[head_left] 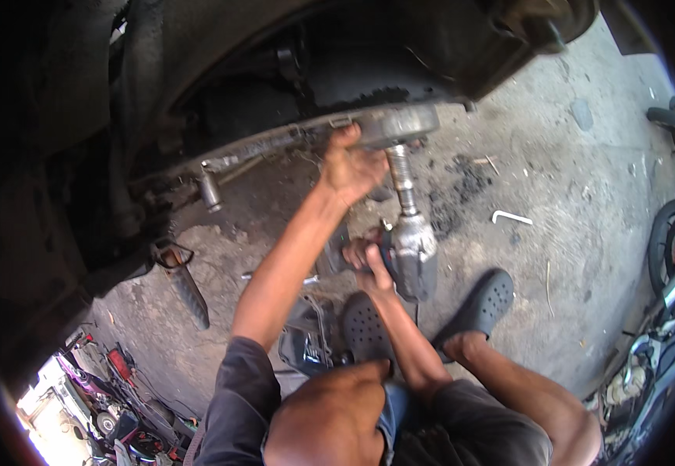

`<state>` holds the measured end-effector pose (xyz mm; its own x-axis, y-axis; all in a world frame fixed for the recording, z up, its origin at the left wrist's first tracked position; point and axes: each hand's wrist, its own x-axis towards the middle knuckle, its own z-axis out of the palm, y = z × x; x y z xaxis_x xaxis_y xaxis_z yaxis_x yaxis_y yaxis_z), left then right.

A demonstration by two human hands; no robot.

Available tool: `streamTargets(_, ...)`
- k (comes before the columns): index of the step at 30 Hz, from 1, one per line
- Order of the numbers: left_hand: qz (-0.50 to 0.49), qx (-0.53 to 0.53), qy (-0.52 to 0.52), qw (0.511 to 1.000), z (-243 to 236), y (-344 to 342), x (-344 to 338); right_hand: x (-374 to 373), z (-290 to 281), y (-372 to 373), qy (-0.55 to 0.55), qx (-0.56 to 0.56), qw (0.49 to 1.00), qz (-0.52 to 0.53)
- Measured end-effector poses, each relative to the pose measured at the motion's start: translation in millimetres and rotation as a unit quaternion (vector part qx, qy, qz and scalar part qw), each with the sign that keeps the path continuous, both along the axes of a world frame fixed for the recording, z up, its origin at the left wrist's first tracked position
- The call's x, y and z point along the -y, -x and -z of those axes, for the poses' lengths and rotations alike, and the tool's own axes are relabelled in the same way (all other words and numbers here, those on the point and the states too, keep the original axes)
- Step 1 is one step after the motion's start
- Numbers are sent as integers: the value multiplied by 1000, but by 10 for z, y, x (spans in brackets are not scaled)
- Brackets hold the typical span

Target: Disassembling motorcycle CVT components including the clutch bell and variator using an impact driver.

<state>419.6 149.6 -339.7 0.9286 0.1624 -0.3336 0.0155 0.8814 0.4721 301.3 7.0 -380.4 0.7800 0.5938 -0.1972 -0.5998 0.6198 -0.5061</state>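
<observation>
My left hand (351,167) reaches up to the dark metal frame (260,140), beside the round metal piece (410,122); its fingers are blurred, so their grip is unclear. My right hand (369,260) is closed on the handle of a grey and silver impact wrench (415,256). A long socket extension (401,175) runs from the wrench's nose up to the round piece, whose far side is hidden. A loose-looking cylindrical socket (211,191) hangs at the frame's left part, left of my left forearm.
Dark vehicle bodywork (508,39) overhangs the concrete floor (570,194). A bent white tool (511,218), a grey-handled tool (190,295) and an open case (302,334) lie below. Motorbike parts line the right (664,248) and lower left (120,404). My sandalled feet (483,307) stand behind the wrench.
</observation>
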Motion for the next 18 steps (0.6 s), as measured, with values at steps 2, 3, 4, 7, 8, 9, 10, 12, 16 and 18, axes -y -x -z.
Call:
streamTargets(2,39,37,-15,998,-33,-35,-25,5,139,-58,14,71,997,22)
streamTargets(3,26,29,-14,999,-14,-31,31,53,192,-43,32,76,996,25)
streamTargets(4,11,23,-18,1000,-37,-25,41,46,219,-38,45,83,995,27)
streamTargets(7,17,37,-28,999,4,7,-9,12,270,-17,73,107,991,37)
streamTargets(8,20,37,-26,999,-10,24,23,32,257,7,76,108,991,39)
streamTargets(9,16,24,-30,999,-23,44,50,50,243,36,90,110,989,42)
streamTargets(10,11,12,-36,999,-63,42,65,56,229,39,101,115,987,44)
streamTargets(12,10,15,-61,998,-110,92,126,136,227,69,109,128,985,41)
streamTargets(16,15,41,135,990,-271,229,311,371,198,157,109,135,984,45)
streamTargets(18,6,41,190,981,-357,336,383,502,17,134,216,175,961,-6)
